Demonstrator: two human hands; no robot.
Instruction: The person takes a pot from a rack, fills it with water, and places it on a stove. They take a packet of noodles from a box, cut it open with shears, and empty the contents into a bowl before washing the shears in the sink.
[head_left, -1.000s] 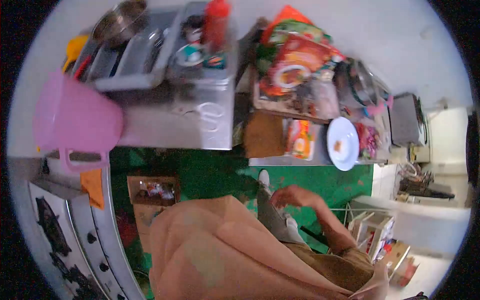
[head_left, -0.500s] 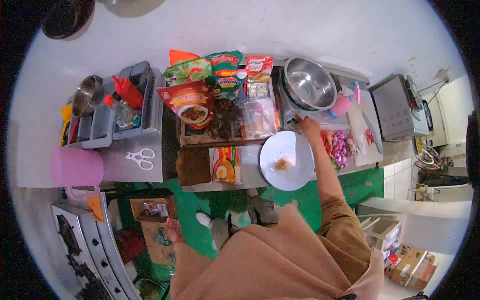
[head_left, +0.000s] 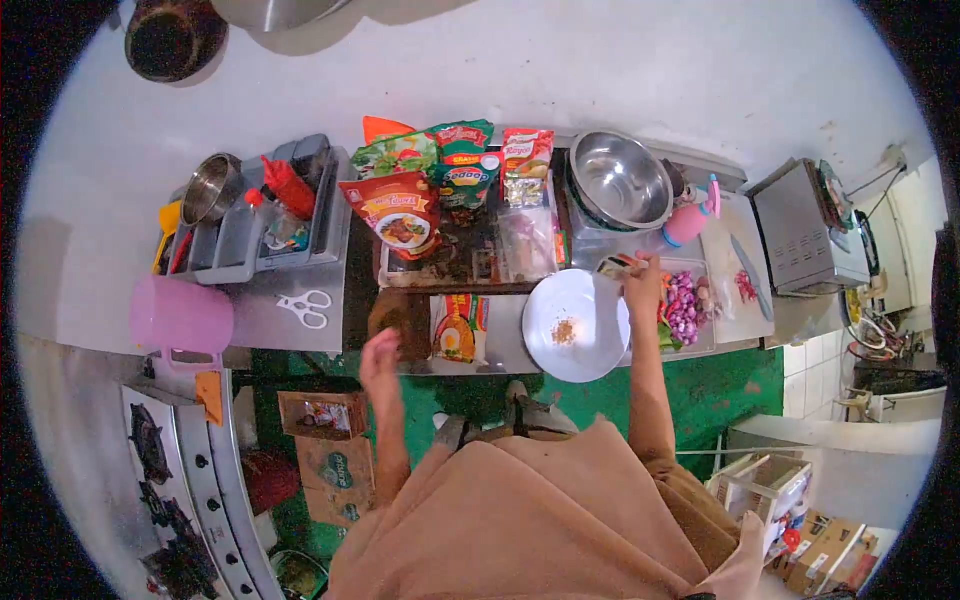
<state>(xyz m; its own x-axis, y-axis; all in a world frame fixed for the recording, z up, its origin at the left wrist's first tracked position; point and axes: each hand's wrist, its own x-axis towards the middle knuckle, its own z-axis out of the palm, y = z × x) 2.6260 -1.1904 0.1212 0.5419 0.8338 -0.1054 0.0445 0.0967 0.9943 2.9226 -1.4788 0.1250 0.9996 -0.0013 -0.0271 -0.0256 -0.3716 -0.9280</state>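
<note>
And there's the small sachet (head_left: 611,265), held up by the round white plate (head_left: 597,352), brown powder (head_left: 564,331) near its middle, instant noodle packet (head_left: 459,328) lying flat alongside

Left grip (head_left: 381,362) blurred; right grip (head_left: 642,282) partly covers a small packet (head_left: 612,265); the view's top edge cuts off a metal pan (head_left: 278,12).

The right hand (head_left: 642,275) pinches at the end of an extended arm; the left hand (head_left: 380,358) hovers, fingers loosely curled.
</note>
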